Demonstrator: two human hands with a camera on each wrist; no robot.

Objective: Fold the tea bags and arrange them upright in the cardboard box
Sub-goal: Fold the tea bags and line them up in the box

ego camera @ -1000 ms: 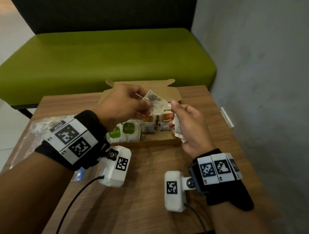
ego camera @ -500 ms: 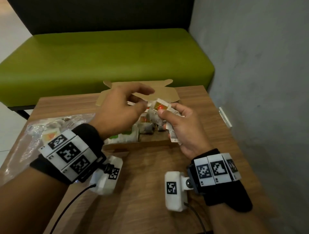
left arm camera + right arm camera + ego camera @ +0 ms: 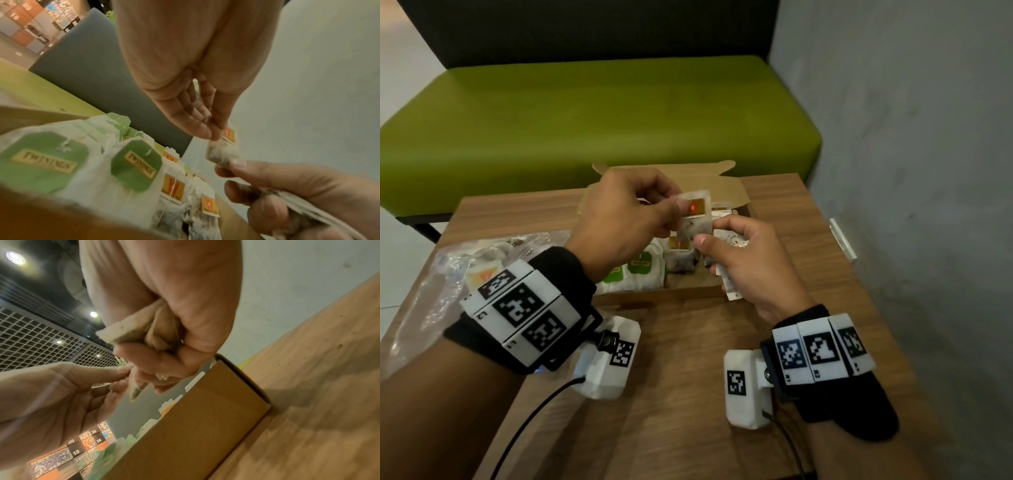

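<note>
Now my left hand (image 3: pixel 619 219) pinches the tea bag (image 3: pixel 695 219) top, my right hand (image 3: pixel 746 260) its bottom while clutching spares; I should crease squarely, tag outward.

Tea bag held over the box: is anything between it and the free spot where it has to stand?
Nothing visible blocks it. The tea bag, pinched by left hand and right hand, hangs above the cardboard box; bare floor shows beside the upright bags.
</note>
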